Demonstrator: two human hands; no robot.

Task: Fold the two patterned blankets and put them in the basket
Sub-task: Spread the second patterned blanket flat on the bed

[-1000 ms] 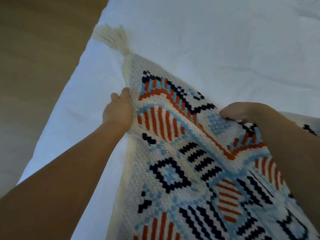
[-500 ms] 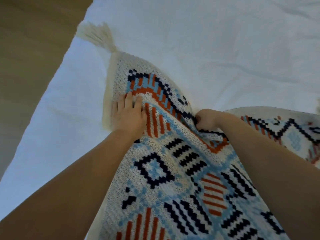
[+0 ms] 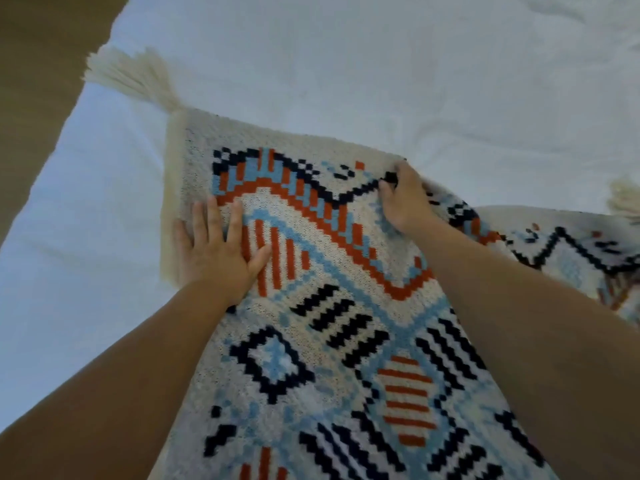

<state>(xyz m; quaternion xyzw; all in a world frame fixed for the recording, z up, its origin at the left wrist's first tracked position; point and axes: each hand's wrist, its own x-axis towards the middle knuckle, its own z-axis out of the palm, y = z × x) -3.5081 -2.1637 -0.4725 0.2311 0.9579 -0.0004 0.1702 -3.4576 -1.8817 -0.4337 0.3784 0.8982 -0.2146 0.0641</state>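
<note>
Plainly, the patterned blanket [image 3: 346, 306] lies spread over the white bedding [image 3: 381, 64]. Its cream knit is crossed with orange-red, light blue and navy geometric bands, and it runs from the middle of the view down past the bottom edge. The left hand [image 3: 214, 258] lies flat on it near the blanket's left border, palm down, fingers straight and spread, thumb out to the right over a patch of orange-red stripes; it grips nothing and only presses on the cloth. The right hand [image 3: 405, 199] is at the blanket's far edge, fingers curled round that edge and pinching the knit where a navy zigzag ends (how much cloth is gathered in the grip is hidden by the hand). A cream corner tassel [image 3: 135, 77] fans out from the blanket's far left corner, near the bedding's edge and the brown wooden floor [image 3: 34, 81] beyond it. To the right of the right forearm, more patterned knit [image 3: 571, 251] lies on the bedding; whether it is a lower fold of this blanket or another one I cannot tell. A second tassel [image 3: 625, 199] shows at the right edge of the view, just beyond that cloth.
</note>
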